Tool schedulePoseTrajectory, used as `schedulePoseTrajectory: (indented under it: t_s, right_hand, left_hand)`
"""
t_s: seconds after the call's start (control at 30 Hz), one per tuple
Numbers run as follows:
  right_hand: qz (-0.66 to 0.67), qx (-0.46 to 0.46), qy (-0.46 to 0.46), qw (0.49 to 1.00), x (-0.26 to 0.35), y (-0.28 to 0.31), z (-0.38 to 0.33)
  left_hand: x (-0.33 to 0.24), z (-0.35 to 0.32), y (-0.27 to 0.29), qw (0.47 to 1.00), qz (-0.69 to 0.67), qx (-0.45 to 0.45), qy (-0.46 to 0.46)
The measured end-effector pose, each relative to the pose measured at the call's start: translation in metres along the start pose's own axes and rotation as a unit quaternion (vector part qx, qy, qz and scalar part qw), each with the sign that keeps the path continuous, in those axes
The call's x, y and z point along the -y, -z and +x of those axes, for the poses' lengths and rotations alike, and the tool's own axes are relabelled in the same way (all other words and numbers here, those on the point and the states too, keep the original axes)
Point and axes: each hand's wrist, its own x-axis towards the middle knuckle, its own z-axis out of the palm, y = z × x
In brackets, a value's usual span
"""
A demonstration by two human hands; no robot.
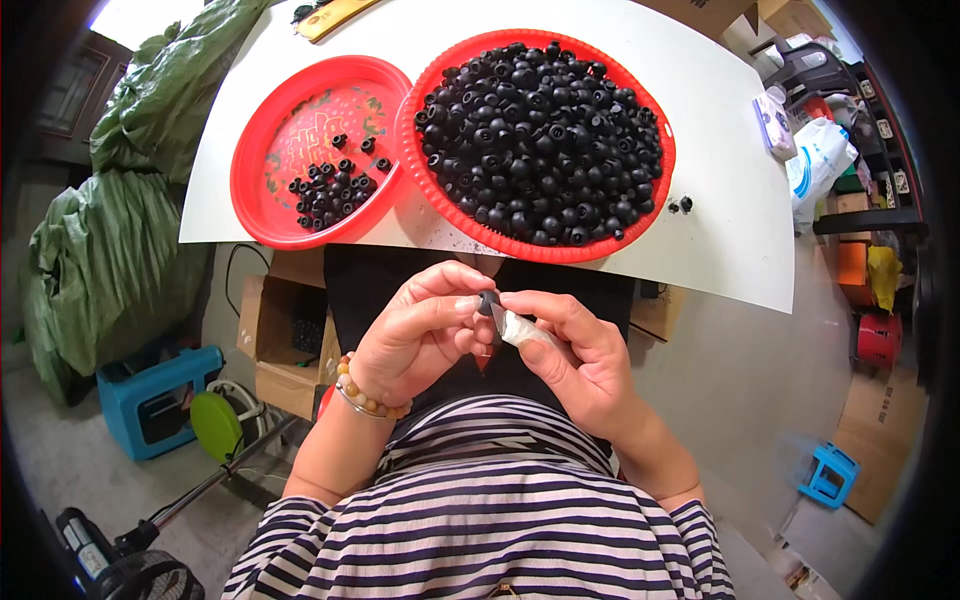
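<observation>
Between the thumb and fingers of my left hand (pixel 418 325) is a small black round part (pixel 488 301), held in front of my body just off the table's near edge. My right hand (pixel 585 362) is closed around a small knife (pixel 519 329) whose handle is wrapped in white. Its short blade meets the black part, and my right fingertips are close to it. A large red basket (pixel 668 150) beyond my hands is heaped with similar black parts. To its left, a shallow red tray (pixel 245 190) holds a smaller group of them.
The basket and tray stand on a white table (pixel 740 235), with a few loose black bits (pixel 685 204) right of the basket. Cardboard boxes (pixel 285 375) sit below on the left, near a blue stool (pixel 155 405). A white plastic bag (pixel 822 165) is at the right.
</observation>
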Motion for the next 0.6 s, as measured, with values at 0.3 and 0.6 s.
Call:
schedulePoseTrajectory:
  t_s: [0.3,0.6]
  right_hand:
    - [-0.016,0.009,0.003,1.0,0.001,0.002,-0.0005]
    - [-0.025,0.001,0.015,1.0,-0.0022,0.0,-0.0006]
  left_hand:
    - [0.0006,-0.0002,0.0023,1.0,-0.009,-0.002,0.006]
    - [0.0048,-0.001,0.0055,0.999,-0.03,-0.02,0.001]
